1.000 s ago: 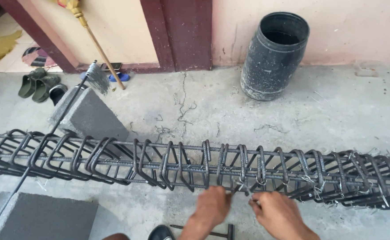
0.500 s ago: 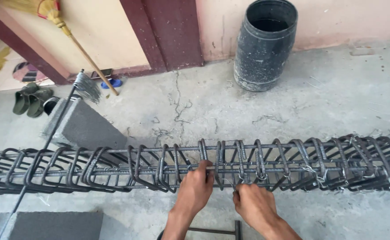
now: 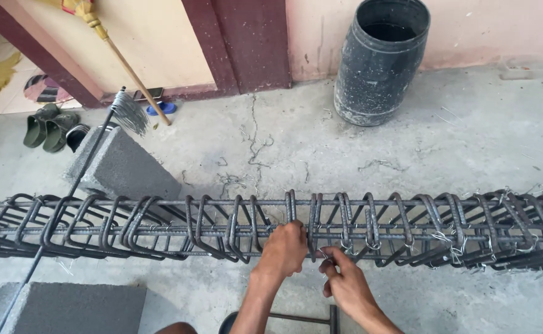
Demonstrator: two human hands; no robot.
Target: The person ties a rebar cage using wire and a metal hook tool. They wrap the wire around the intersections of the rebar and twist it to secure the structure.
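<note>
Head view looks down on a long rebar cage (image 3: 160,226) lying across the concrete floor (image 3: 469,148), propped on a grey block (image 3: 120,167). Left hand (image 3: 285,249) is closed around a stirrup and a long bar near the cage's middle. Right hand (image 3: 345,286) pinches a thin tie wire (image 3: 324,255) just beside it, fingers curled. Stirrups to the right carry wire ties; those to the left look bare and unevenly bunched, so roughly half seems tied.

Two bare forearms, left hand (image 3: 285,248), right hand (image 3: 344,286), no sleeves, gloves, rings (wrists bare too)
</note>
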